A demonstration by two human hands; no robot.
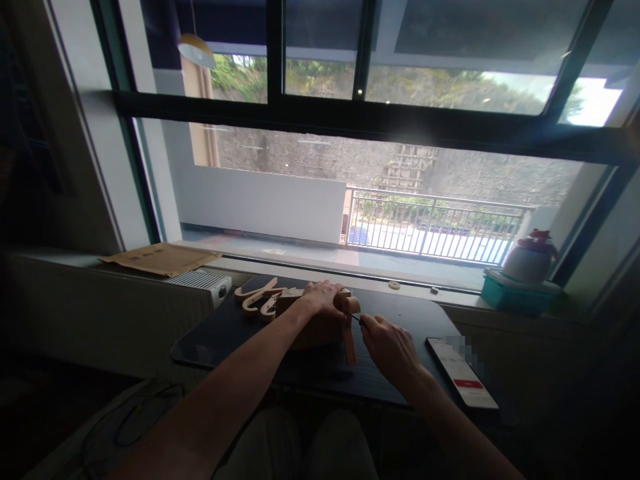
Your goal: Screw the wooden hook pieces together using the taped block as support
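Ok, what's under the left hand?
A pale wooden piece sits under the left hand, on the dark desk, a wooden strip down its right side. The hand covers the piece's top, so that part is hidden. The right hand holds a thin tool against it.

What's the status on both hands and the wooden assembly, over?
Left hand clamped on wooden assembly. Right hand pinching thin tool against it. Phone lies beside right hand, apart.
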